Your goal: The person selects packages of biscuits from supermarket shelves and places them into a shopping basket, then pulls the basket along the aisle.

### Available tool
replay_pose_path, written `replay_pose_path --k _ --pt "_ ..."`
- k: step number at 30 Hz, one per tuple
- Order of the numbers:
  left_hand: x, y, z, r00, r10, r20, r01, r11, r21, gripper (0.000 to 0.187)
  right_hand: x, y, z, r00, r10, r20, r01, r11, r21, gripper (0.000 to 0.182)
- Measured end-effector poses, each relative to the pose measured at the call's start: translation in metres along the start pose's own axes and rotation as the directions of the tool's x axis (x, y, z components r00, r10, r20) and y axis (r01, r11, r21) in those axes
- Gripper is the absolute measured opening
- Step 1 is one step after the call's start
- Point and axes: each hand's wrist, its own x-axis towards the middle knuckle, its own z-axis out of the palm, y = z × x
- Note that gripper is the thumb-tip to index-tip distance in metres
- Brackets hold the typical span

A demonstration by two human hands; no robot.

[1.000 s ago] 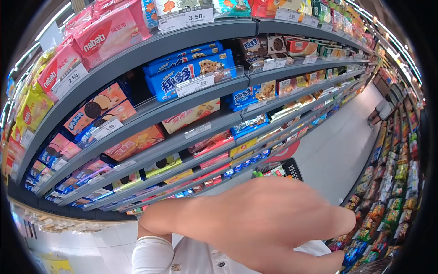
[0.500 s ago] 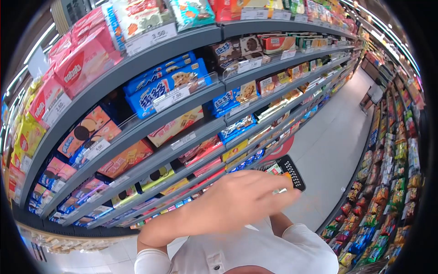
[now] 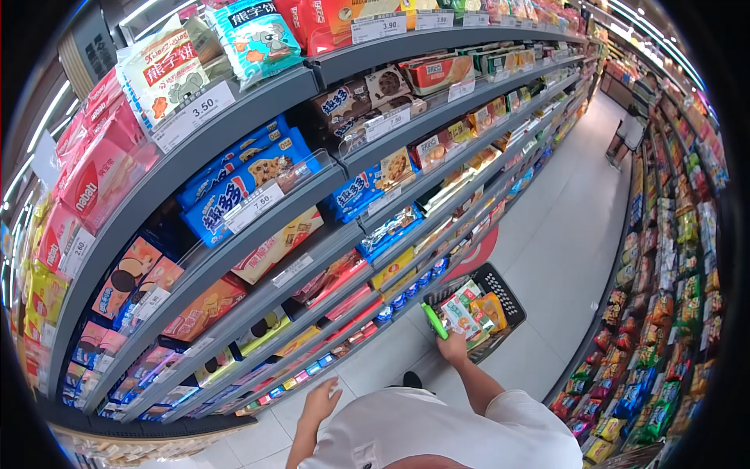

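My right hand (image 3: 452,346) is low at the near left side of a black shopping basket (image 3: 516,301), its fingers closed around what looks like the basket's bright green handle (image 3: 434,320). Inside the basket lie a white, red and green package (image 3: 462,313) and an orange package (image 3: 493,307). My left hand (image 3: 320,402) hangs over the floor beside the lowest shelves, fingers loosely bent and slightly apart, with nothing in it.
Curving along the left, a grey shelf unit (image 3: 269,191) carries blue cookie packs (image 3: 226,205), pink wafer packs (image 3: 92,191) and bear biscuit bags (image 3: 254,39). Snack bags (image 3: 625,399) fill the right-hand shelves. A person (image 3: 627,133) is farther down the aisle.
My left hand has swung down and left from in front of the basket, uncovering the basket and my right hand. The view has shifted, and the shelves appear lower and farther left.
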Motion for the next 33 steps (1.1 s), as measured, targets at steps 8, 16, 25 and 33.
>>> replay_pose_path --k 8,16,25,33 --pt "-0.093 -0.186 0.097 0.912 -0.381 0.149 0.389 0.694 -0.606 0.050 0.000 -0.006 -0.004 0.997 0.026 0.068 -0.026 1.000 -0.005 0.048" --pt "-0.112 -0.183 0.092 0.808 -0.588 0.034 0.494 0.645 -0.583 0.045 0.000 -0.002 -0.004 0.995 0.012 0.103 -0.014 1.000 0.019 0.047" --pt "-0.077 -0.190 0.131 0.919 -0.367 -0.146 0.282 0.869 -0.407 0.043 -0.001 0.002 0.016 0.995 -0.098 -0.010 0.098 0.992 0.085 0.033" --pt "-0.118 -0.200 0.142 0.793 -0.598 -0.117 0.466 0.719 -0.516 0.046 0.000 -0.004 0.023 0.988 -0.138 0.076 0.130 0.987 0.096 0.037"
